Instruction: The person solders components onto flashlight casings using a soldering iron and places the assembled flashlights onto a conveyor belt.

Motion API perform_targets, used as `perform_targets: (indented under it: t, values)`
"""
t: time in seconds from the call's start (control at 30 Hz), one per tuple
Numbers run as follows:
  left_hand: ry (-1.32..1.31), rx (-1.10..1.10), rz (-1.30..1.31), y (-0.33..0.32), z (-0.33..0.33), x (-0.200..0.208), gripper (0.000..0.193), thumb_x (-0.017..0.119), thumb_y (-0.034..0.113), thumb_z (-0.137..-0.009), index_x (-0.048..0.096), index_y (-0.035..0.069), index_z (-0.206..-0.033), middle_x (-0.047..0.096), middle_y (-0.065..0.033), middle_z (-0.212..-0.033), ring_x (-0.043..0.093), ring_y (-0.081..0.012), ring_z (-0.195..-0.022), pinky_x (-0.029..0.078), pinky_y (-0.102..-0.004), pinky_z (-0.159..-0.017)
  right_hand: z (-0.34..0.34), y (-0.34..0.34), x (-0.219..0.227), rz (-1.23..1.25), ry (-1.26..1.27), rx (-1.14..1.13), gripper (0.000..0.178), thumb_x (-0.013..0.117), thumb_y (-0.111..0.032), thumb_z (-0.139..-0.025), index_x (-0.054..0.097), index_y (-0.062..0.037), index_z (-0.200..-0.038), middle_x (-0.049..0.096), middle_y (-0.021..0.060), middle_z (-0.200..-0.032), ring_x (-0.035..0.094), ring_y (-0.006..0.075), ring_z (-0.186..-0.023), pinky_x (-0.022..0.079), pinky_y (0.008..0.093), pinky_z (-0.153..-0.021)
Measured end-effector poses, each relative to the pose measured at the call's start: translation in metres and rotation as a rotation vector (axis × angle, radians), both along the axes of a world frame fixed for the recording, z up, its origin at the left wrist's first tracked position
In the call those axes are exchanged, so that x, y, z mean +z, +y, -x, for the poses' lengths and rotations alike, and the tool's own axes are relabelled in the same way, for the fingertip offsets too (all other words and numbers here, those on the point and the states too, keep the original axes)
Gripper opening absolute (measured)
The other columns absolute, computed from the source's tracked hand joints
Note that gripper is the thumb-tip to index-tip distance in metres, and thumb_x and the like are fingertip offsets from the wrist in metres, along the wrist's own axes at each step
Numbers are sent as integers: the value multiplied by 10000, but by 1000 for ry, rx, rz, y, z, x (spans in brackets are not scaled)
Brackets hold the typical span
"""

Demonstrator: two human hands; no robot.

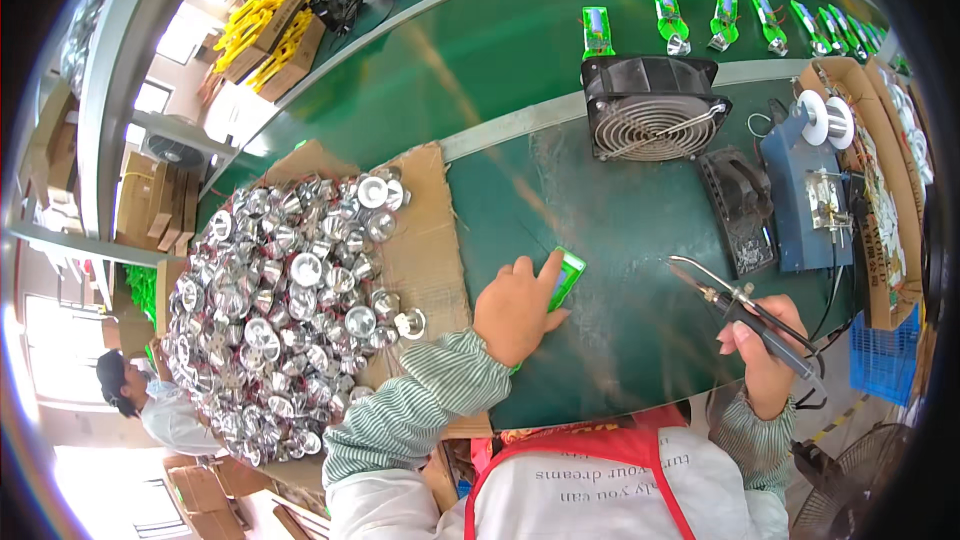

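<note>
My left hand is on the green work surface, its fingers and thumb closed around a bright green plastic casing. Most of the casing is hidden under the hand. On the right, my right hand grips a soldering iron with a curved metal solder-feed tube above its tip. The tip points to the upper left, apart from the casing. A large heap of shiny silver reflector cups lies to the left of my left hand on cardboard.
A square black fan stands at the back, beside a black iron stand and a blue solder feeder with a white spool. A cardboard box borders the right. Beyond, green casings line a green belt. Another person is far left.
</note>
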State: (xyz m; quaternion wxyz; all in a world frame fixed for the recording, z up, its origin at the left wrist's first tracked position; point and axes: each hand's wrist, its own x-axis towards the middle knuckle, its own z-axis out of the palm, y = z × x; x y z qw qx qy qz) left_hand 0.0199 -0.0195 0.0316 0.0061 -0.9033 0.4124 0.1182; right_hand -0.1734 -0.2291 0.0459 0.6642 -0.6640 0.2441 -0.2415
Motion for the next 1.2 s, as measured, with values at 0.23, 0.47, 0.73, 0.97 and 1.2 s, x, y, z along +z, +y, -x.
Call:
perform_targets:
  t: [0.23, 0.47, 0.73, 0.97, 1.2]
  values:
    - [-523, 348, -156, 90, -75, -1, 123, 571, 155, -784, 602, 97, -889, 579, -101, -839, 604, -265, -735, 492, -369, -604, 3, 12, -10, -48, -38, 139, 169, 572, 42, -783, 479, 63, -923, 618, 152, -726, 612, 154, -606, 513, 254, -552]
    - [-576, 140, -333, 128, -124, -27, 85, 517, 127, -816, 599, 130, -837, 582, -58, -770, 639, -223, -699, 510, -354, -543, -4, 21, -14, -77, -41, 185, 152, 591, 17, -775, 502, 57, -891, 625, 137, -715, 617, 146, -602, 511, 250, -528]
    - [-301, 167, -118, 123, -136, -22, 110, 574, 135, -744, 629, 101, -832, 593, -107, -798, 603, -295, -740, 486, -399, -624, -8, 29, -20, -67, -41, 272, 147, 600, 13, -774, 524, 59, -891, 638, 131, -728, 625, 130, -613, 506, 240, -533]
    - [222, 275, 435, 121, -83, 2, 126, 605, 71, -755, 586, 8, -863, 619, -119, -820, 593, -260, -699, 471, -338, -639, -16, 36, -20, -122, -23, 346, 143, 614, 18, -768, 540, 53, -884, 643, 117, -740, 633, 129, -637, 507, 233, -561]
    - [204, 169, 492, 92, -22, 7, 93, 611, 68, -785, 583, 2, -844, 586, -118, -718, 555, -249, -690, 441, -339, -624, -28, 52, -23, 50, -42, 473, 154, 660, -47, -748, 579, -12, -873, 659, 61, -740, 644, 120, -645, 493, 236, -565]
